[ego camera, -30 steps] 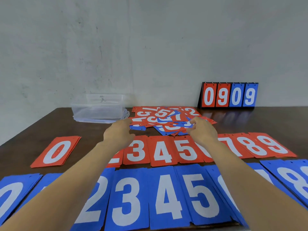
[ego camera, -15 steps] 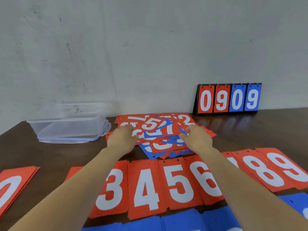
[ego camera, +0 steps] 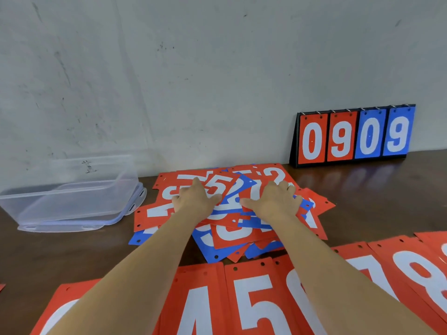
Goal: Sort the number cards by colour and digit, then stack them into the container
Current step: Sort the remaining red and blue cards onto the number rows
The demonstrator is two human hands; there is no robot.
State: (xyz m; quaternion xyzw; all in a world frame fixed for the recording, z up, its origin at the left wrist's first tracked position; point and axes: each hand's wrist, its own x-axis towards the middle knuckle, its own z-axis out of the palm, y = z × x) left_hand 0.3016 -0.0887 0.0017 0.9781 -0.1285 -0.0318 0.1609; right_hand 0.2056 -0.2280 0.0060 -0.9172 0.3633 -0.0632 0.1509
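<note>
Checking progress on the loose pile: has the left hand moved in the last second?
Yes. The left hand went forward, from the near-left edge of the mixed pile onto its top, beside the red 5 card.

Table [ego camera: 362, 201]: dark brown wood, glossy.

Far side, L to R:
- clear plastic container [ego camera: 72, 199], sits on its lid [ego camera: 60, 227]
- loose pile [ego camera: 232, 235] of red + blue number cards, approx. centre, overlapping at mixed angles
- flip scoreboard [ego camera: 353, 136], upright at back R, reads 0909 (2 red, 2 blue)

Near side: row of red cards [ego camera: 254, 298], flat, edges overlapping. Digits 4, 5, 8 legible; 6, 7 part hidden; rest cropped. Red card corner [ego camera: 2, 287] at L frame edge.
</note>
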